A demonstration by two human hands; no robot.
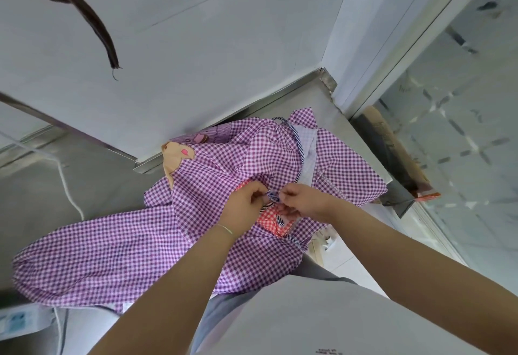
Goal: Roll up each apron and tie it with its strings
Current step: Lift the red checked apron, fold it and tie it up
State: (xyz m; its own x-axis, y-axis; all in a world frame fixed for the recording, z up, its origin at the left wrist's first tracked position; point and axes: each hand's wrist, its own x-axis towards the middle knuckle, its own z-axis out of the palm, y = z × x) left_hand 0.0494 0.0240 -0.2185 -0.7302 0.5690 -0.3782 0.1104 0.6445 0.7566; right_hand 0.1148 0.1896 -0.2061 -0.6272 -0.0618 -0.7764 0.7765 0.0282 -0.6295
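Observation:
A purple-and-white checked apron [117, 245] lies spread and crumpled over the steel counter [333, 102], with a cartoon patch near its far left edge. At its middle sits a red-and-white checked piece [273, 221], partly under my fingers. A dark-and-white striped string [272, 196] runs between my two hands. My left hand [246, 206] pinches one part of the string, and my right hand [302, 200] pinches the other part beside it. The string's ends are hidden by my fingers.
A white wall rises behind the counter. A white cable [68, 186] crosses the steel surface at left. A cardboard box [398, 155] stands on the tiled floor at right, beside a glass panel [462, 119]. A hair strand [98, 26] hangs at top left.

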